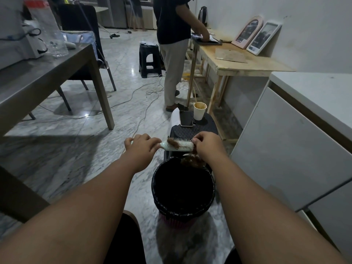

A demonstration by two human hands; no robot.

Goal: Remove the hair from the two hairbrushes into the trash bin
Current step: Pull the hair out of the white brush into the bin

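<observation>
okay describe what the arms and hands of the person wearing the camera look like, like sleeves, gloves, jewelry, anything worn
Both forearms are bare up to the bottom edge of the picture, with no sleeve in view. The left hand and the right hand are ungloved. No watch, bracelet or ring shows on either, though the light is dim and the fingers are partly curled out of sight.

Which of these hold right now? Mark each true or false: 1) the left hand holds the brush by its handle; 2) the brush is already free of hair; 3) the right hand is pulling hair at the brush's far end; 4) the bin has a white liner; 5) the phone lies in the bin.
1) True: the left hand has its grip on the handle of the hairbrush.
2) False: a clump of hair still sits in the bristles.
3) True: the right hand pinches hair at the brush's tip, above the trash bin.
4) False: the liner is black.
5) False: the phone lies on the stool beside a paper cup.
</observation>
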